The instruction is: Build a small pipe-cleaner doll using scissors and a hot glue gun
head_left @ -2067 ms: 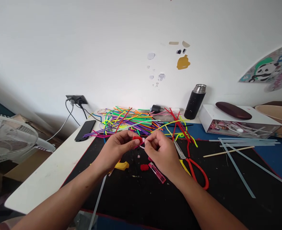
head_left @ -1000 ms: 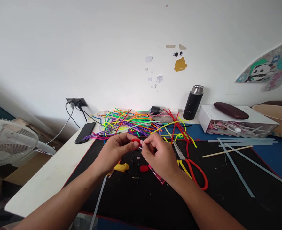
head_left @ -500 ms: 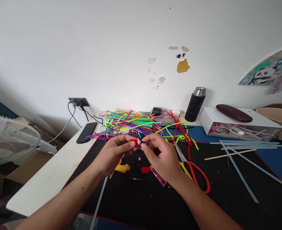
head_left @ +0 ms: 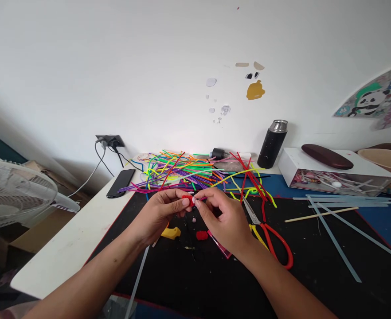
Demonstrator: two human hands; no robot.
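Observation:
Between the thumb and fingers of my left hand [head_left: 158,217] is a small red fuzzy piece [head_left: 187,198], perhaps bent pipe cleaner. My right hand [head_left: 225,219] is closed in a pinch at its right side, on a tiny pale bit [head_left: 193,200] that touches the red piece; its kind is too small to make out. Below the hands, a pale pink bead-like bit [head_left: 194,219] and another red fuzzy piece [head_left: 201,235] lie on the black mat [head_left: 195,283]. A pink flat case [head_left: 219,244] is partly covered by my right hand. Red-handled scissors [head_left: 278,243] rest to the right.
Colourful pipe cleaners [head_left: 182,170] are heaped at the back. A yellow tool [head_left: 171,232], maybe a glue gun, lies under my left wrist. Glue sticks [head_left: 338,241], a wooden stick [head_left: 322,215], a black flask [head_left: 272,144] and a white box [head_left: 288,164] are right; a phone [head_left: 121,183] and fan [head_left: 16,195] left.
My right fingertips have closed in on the red piece, bringing the pale bit against it. My left hand keeps its pinch. The whole view has shifted slightly.

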